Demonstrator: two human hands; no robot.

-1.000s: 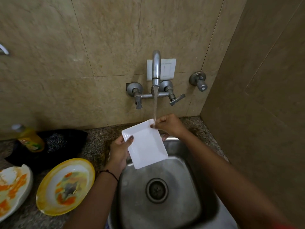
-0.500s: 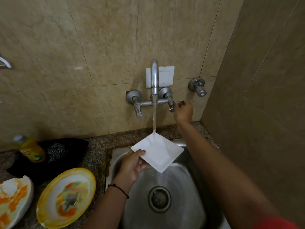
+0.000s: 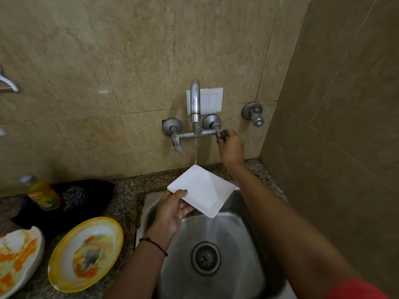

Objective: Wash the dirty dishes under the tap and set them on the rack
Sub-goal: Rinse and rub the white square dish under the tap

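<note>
My left hand [image 3: 172, 210] grips a white square plate [image 3: 204, 188] by its near left corner, thumb on top, holding it tilted over the steel sink [image 3: 216, 251]. A thin stream from the tap [image 3: 195, 104] falls on the plate's far corner and water runs off its low edge. My right hand [image 3: 231, 147] is raised to the wall, its fingers curled round the right tap handle [image 3: 222, 134]. Two dirty plates lie on the counter at left: a yellow-rimmed one [image 3: 85, 253] and a white one with orange smears [image 3: 17, 257].
A yellow soap bottle [image 3: 42, 194] and a steel scrubber on a black cloth [image 3: 86, 195] sit on the granite counter at left. A separate valve [image 3: 254, 114] sticks out of the wall at right. A tiled side wall closes in the right. No rack is in view.
My right hand left the plate and went up to the right tap handle. The water stream has thinned. My left hand alone keeps the plate, now turned corner-on under the tap.
</note>
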